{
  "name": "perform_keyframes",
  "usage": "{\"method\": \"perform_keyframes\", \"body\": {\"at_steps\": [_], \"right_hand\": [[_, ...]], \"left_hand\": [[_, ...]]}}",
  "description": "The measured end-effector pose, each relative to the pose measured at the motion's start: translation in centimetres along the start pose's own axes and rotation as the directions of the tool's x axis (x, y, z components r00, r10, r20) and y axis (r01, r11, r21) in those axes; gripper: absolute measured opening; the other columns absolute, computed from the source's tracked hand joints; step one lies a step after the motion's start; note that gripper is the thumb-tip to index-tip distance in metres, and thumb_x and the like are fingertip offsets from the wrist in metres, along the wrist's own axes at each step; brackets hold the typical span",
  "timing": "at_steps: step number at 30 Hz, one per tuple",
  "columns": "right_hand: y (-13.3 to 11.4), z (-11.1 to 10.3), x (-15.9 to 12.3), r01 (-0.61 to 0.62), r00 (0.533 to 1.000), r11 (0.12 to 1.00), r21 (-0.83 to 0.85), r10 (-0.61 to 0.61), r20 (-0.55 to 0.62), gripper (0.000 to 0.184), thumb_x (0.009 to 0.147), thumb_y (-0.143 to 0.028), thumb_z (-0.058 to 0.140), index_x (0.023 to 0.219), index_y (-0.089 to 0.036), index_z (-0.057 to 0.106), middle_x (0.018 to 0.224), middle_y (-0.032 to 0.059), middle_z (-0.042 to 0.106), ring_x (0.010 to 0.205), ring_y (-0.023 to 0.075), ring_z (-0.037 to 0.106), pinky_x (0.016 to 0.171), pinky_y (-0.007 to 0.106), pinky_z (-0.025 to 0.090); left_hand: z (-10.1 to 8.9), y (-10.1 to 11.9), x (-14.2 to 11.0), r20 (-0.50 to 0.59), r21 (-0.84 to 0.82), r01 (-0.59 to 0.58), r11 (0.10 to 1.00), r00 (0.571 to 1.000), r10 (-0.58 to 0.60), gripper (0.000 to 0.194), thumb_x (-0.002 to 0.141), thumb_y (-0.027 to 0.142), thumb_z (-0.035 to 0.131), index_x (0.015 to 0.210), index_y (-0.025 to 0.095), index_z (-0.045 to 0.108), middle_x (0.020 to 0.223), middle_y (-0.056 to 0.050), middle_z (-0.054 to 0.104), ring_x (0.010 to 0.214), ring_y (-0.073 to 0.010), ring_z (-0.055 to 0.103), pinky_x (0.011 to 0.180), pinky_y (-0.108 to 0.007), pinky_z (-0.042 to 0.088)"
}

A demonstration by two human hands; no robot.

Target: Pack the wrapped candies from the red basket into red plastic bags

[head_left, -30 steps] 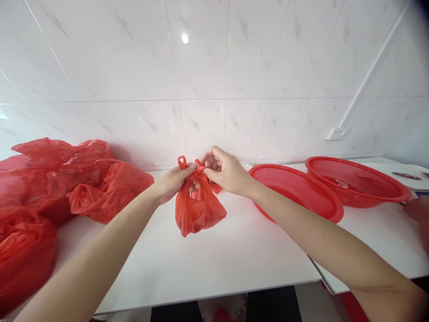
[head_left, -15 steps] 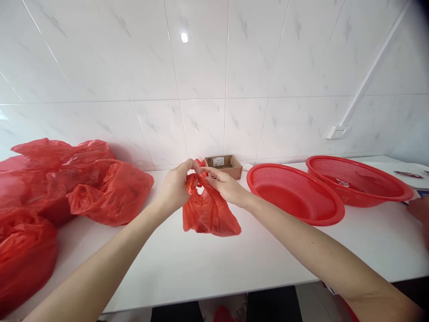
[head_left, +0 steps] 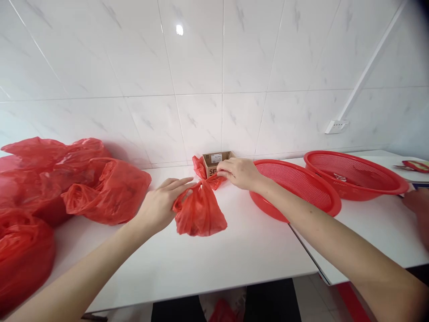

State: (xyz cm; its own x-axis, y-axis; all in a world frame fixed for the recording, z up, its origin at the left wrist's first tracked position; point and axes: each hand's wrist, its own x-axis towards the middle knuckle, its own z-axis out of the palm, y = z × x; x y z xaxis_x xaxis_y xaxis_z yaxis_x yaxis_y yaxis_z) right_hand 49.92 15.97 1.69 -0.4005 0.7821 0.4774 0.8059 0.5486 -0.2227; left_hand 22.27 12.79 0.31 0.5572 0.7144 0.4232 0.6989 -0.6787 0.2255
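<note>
Between my hands hangs a small red plastic bag [head_left: 202, 212], gathered into a twisted neck at its top and bulging below. My left hand [head_left: 164, 201] pinches one side of the neck, its fingers stretched along the plastic and its thumb hidden. My right hand [head_left: 241, 173] grips the other end of the neck and pulls it out to the right. A loose red flap of the bag sticks up behind the neck. Just behind the bag is a small open cardboard box [head_left: 212, 171] with a white label, partly covered by the bag and my right hand.
Several full red plastic bags [head_left: 107, 192] stand at the left of the white table [head_left: 201, 268]. Two red perforated baskets, one nearer [head_left: 268, 208] and one farther [head_left: 362, 190], sit at the right. Another person's hand [head_left: 417, 208] shows at the right edge. A tiled wall [head_left: 201, 67] rises behind.
My hands have moved apart, drawing the bag's neck tight between them. The open loop has closed up into a twisted knot. The view has shifted slightly.
</note>
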Motion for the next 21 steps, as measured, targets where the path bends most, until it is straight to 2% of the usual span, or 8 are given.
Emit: {"method": "perform_keyframes", "body": {"at_steps": [4, 7, 10, 12, 14, 17, 19, 21], "right_hand": [[4.4, 1.0, 0.9, -0.124, 0.989, 0.979, -0.163, 0.136, 0.061, 0.02, 0.094, -0.028, 0.049, 0.08, -0.024, 0.063, 0.086, 0.0047, 0.067, 0.088, 0.0225, 0.056, 0.063, 0.03, 0.031], [5.0, 1.8, 1.6, -0.142, 0.985, 0.982, -0.126, 0.153, 0.08, 0.019, 0.091, -0.026, 0.052, 0.076, -0.021, 0.063, 0.09, 0.0055, 0.067, 0.088, 0.0223, 0.056, 0.062, 0.029, 0.031], [3.5, 1.5, 2.4, -0.154, 0.984, 0.987, -0.054, 0.158, 0.084, 0.022, 0.092, -0.033, 0.05, 0.08, -0.021, 0.063, 0.092, 0.0045, 0.067, 0.083, 0.019, 0.058, 0.061, 0.028, 0.035], [1.6, 0.8, 2.7, -0.13, 0.988, 0.984, 0.119, 0.119, 0.097, 0.029, 0.096, -0.042, 0.044, 0.088, -0.021, 0.063, 0.092, 0.0031, 0.067, 0.081, 0.0165, 0.059, 0.064, 0.026, 0.04], [-0.8, 0.0, 2.8, -0.06, 0.996, 0.935, 0.35, 0.03, 0.089, 0.031, 0.097, -0.044, 0.042, 0.091, -0.021, 0.062, 0.096, 0.0028, 0.067, 0.084, 0.0153, 0.06, 0.069, 0.027, 0.044], [-4.6, -0.2, 2.4, 0.071, 0.995, 0.871, 0.486, -0.099, 0.032, 0.022, 0.094, -0.034, 0.049, 0.081, -0.019, 0.06, 0.101, 0.0033, 0.066, 0.091, 0.0153, 0.059, 0.077, 0.028, 0.044], [-6.3, 0.2, 1.9, 0.086, 0.994, 0.889, 0.449, -0.104, 0.016, 0.019, 0.093, -0.029, 0.051, 0.078, -0.019, 0.058, 0.1, 0.0023, 0.065, 0.09, 0.015, 0.058, 0.078, 0.029, 0.043], [-7.0, 0.8, 1.2, 0.011, 0.998, 0.902, 0.432, -0.038, 0.055, 0.015, 0.094, -0.031, 0.049, 0.087, -0.021, 0.058, 0.093, 0.0008, 0.065, 0.082, 0.0146, 0.059, 0.074, 0.03, 0.043]], "left_hand": [[-0.6, 0.0, -2.2, 0.118, -0.147, 0.025, 0.989, 0.993, -0.008, 0.027, 0.093, 0.036, 0.047, 0.094, 0.032, 0.074, 0.144, 0.002, 0.052, 0.131, -0.032, 0.04, 0.092, -0.042, 0.046], [-1.1, 0.6, -2.2, 0.232, -0.448, 0.18, 0.876, 0.969, -0.081, 0.032, 0.094, 0.043, 0.045, 0.087, 0.031, 0.074, 0.153, 0.005, 0.039, 0.14, -0.0302, 0.029, 0.11, -0.044, 0.031], [-0.8, 0.8, -0.8, 0.235, -0.807, 0.29, 0.515, 0.957, -0.171, 0.04, 0.096, 0.048, 0.039, 0.1, 0.028, 0.073, 0.141, -0.004, 0.053, 0.134, -0.0273, 0.039, 0.111, -0.044, 0.029], [-0.2, 0.8, 0.5, 0.248, -0.914, 0.311, 0.262, 0.937, -0.247, 0.041, 0.094, 0.05, 0.042, 0.105, 0.024, 0.072, 0.122, -0.008, 0.064, 0.121, -0.0258, 0.051, 0.104, -0.042, 0.038], [0.7, 1.1, 1.4, 0.362, -0.9, 0.41, 0.15, 0.893, -0.268, 0.033, 0.089, 0.049, 0.054, 0.098, 0.022, 0.072, 0.104, -0.008, 0.068, 0.101, -0.023, 0.06, 0.089, -0.038, 0.047], [1.7, 2.2, 2.1, 0.521, -0.814, 0.549, 0.19, 0.835, -0.178, 0.026, 0.079, 0.044, 0.07, 0.078, 0.018, 0.072, 0.087, -0.007, 0.069, 0.084, -0.0212, 0.063, 0.079, -0.035, 0.047], [2.1, 3.0, 2.1, 0.545, -0.793, 0.554, 0.255, 0.831, -0.109, 0.029, 0.079, 0.045, 0.07, 0.075, 0.017, 0.073, 0.085, -0.009, 0.071, 0.086, -0.0239, 0.064, 0.084, -0.038, 0.046], [2.2, 3.3, 2.0, 0.516, -0.801, 0.517, 0.302, 0.852, -0.09, 0.031, 0.08, 0.048, 0.067, 0.073, 0.018, 0.073, 0.084, -0.009, 0.072, 0.089, -0.025, 0.064, 0.089, -0.04, 0.044]]}}
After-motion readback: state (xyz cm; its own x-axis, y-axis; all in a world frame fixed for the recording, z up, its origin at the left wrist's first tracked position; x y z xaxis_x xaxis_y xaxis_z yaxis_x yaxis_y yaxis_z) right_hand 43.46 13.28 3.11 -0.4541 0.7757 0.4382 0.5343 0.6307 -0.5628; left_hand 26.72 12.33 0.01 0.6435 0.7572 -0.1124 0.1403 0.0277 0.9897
